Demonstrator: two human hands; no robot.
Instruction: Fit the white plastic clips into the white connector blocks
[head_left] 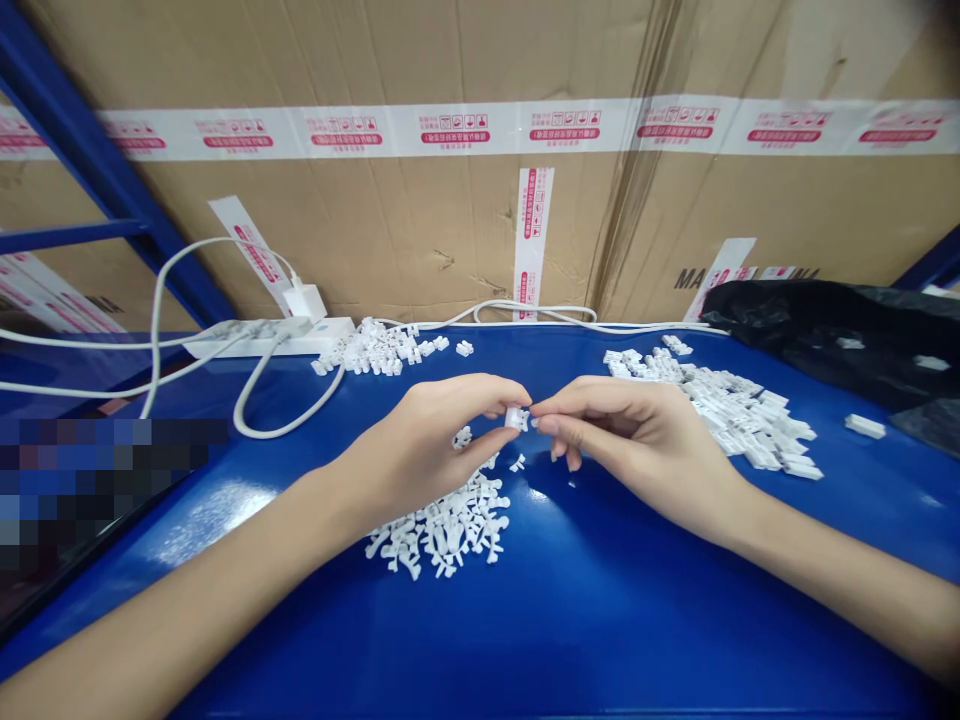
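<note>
The small white piece [516, 417] is up between both hands, pinched in the fingertips of the left hand [431, 440], and the right hand [637, 440], fingers pinched shut, touches its right side, above the pile of white pieces [442, 530] on the blue worktop [600, 600].

Small white part [516, 417] pinched at mid-frame between fingertips of left hand [427, 440] and right hand [630, 440], above blue table [570, 620]. Heap of white T-shaped pieces [442, 530] beneath left hand; heap of white blocks [739, 412] just beyond right hand; third heap [375, 352] beside power strip [270, 337], before cardboard boxes [420, 230]. Black bag [825, 330] at far right.
</note>
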